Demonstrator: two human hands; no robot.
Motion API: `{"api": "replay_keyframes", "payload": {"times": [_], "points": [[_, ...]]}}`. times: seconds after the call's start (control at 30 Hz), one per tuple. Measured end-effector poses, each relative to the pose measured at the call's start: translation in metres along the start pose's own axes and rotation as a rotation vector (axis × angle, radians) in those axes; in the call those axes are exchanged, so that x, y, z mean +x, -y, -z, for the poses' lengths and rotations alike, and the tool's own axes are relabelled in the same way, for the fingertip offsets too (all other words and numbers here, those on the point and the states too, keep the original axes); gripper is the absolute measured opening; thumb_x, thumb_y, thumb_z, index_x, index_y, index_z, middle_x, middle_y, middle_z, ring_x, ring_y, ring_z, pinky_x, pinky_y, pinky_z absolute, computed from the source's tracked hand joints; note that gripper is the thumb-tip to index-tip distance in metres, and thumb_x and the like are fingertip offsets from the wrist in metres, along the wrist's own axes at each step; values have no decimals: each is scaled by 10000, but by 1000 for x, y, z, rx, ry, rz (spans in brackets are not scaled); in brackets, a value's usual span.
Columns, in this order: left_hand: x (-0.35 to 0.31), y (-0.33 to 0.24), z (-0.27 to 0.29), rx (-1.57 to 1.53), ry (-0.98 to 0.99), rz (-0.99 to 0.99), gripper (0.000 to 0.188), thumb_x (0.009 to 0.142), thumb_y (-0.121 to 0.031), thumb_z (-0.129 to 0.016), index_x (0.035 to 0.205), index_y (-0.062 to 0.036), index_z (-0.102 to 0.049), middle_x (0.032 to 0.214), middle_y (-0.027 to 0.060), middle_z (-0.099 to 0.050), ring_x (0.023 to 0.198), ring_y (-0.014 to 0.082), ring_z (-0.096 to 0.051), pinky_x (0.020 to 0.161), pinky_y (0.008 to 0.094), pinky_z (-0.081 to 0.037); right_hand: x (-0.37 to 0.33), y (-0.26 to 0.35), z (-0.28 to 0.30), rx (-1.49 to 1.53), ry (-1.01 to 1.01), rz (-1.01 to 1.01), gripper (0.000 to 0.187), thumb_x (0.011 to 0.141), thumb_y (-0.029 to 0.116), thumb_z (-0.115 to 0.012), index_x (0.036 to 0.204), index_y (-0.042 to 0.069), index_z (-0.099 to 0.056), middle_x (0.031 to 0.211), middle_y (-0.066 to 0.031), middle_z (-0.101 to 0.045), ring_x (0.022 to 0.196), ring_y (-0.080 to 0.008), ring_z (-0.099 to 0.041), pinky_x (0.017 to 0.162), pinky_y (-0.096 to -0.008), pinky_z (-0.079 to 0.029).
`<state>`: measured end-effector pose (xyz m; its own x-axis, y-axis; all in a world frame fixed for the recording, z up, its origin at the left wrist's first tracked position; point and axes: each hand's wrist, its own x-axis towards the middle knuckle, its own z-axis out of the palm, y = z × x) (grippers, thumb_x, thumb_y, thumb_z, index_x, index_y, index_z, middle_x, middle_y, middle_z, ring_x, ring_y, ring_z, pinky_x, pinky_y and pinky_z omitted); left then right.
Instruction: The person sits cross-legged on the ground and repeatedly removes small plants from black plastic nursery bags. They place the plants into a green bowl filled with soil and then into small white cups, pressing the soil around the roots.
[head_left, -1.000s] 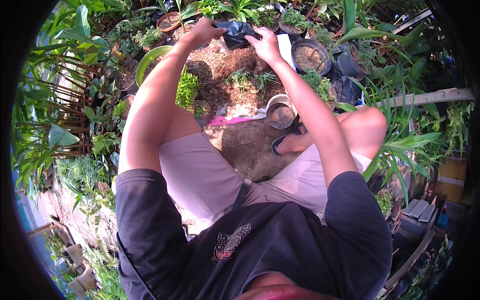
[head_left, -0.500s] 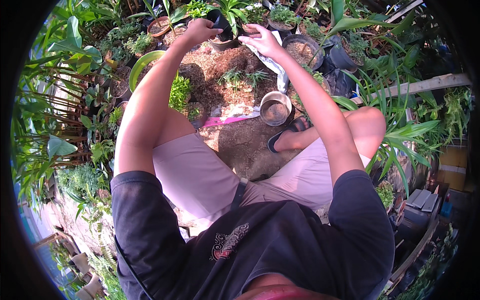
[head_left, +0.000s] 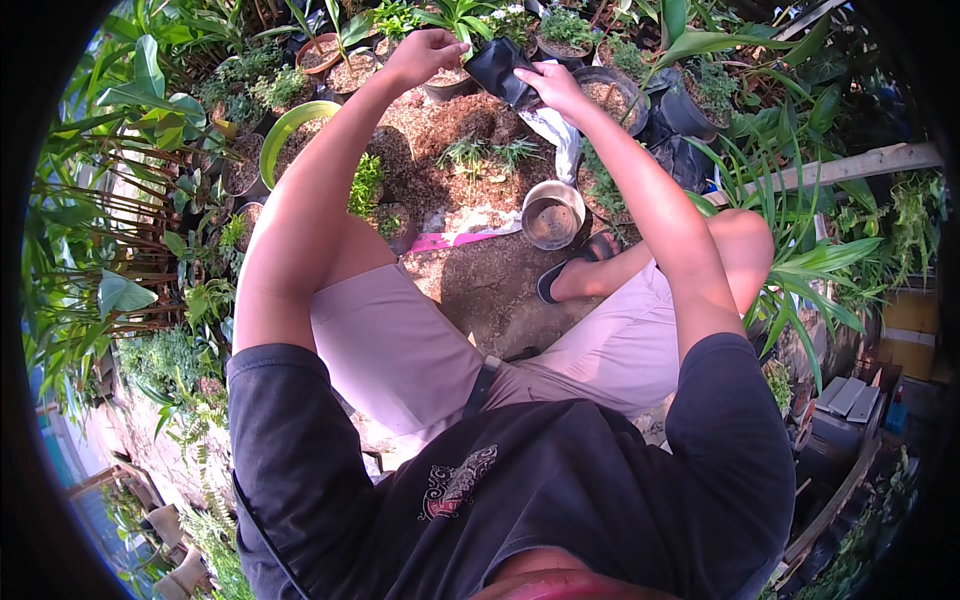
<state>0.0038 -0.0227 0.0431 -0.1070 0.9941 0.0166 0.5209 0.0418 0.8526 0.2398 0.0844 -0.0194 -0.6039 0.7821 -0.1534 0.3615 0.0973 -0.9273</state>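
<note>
A dark, limp plastic grow bag (head_left: pixel 502 72) hangs from my right hand (head_left: pixel 556 88), which is closed on its right side with the thumb pressed on it. My left hand (head_left: pixel 424 58) hovers just left of the bag, apart from it. Its fingers are bent together in a pinch; whatever may be between them is too small to make out. Below both hands is a heap of brown, loose planting mix (head_left: pixel 465 125), with small feathery seedlings (head_left: pixel 463 152) on it.
A round metal bowl (head_left: pixel 552 216) stands between my legs, by my sandalled foot (head_left: pixel 580 268). A pink strip (head_left: pixel 450 240) edges the mix. Potted plants crowd the far side, including a lime-green pot (head_left: pixel 272 150) at left and a wide dark pot (head_left: pixel 612 98) at right. A white sack (head_left: pixel 555 135) lies nearby.
The dark bag, earlier at my left hand, is now in my right hand and farther right. My right hand has closed on it and shifted right; my left hand has moved slightly right, off the bag.
</note>
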Motion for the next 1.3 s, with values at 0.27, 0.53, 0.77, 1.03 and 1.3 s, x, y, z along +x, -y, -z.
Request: {"api": "replay_keyframes", "payload": {"times": [0.27, 0.53, 0.77, 1.03, 1.3], "points": [[5, 9, -3, 117, 48, -37, 364, 958, -375, -594, 1058, -34, -668, 897, 65, -688, 832, 131, -622, 737, 299, -491, -58, 14, 111, 319, 358, -217, 409, 887, 156, -693, 1259, 69, -548, 1187, -58, -617, 1112, -193, -588, 904, -405, -509], [12, 3, -21, 121, 82, -62, 393, 931, -401, -645, 1006, -15, -671, 840, 49, -678, 802, 106, -627, 761, 278, -496, -95, -42, 267, -647, 144, -385, 295, 813, 146, -710, 1088, 54, -653, 886, -40, -673, 780, -139, -613, 663, -328, -492], [8, 0, -35, 33, 177, -6, 339, 939, -373, -641, 983, -37, -643, 788, 7, -655, 714, 81, -601, 699, 247, -486, -111, -115, 310, -606, -61, -554, 339, 795, 212, -687, 1087, 45, -639, 807, -20, -609, 674, -117, -538, 562, -306, -435], [-6, -6, -31, 107, 141, -26, 318, 961, -316, -612, 1008, -3, -646, 786, 41, -671, 735, 114, -614, 729, 263, -484, -112, -135, 287, -1094, -224, -710, 726, 769, 292, -780, 1361, -9, -485, 1421, -189, -487, 1279, -342, -503, 1029, -421, -441], [-28, 8, 2, 196, 117, 6, 372, 943, -366, -617, 1064, -17, -657, 882, 71, -690, 844, 134, -638, 818, 298, -496, -85, -42, 218, -805, 250, -546, 370, 863, 343, -695, 1070, 37, -678, 1115, -132, -687, 964, -256, -669, 750, -451, -528]]}}
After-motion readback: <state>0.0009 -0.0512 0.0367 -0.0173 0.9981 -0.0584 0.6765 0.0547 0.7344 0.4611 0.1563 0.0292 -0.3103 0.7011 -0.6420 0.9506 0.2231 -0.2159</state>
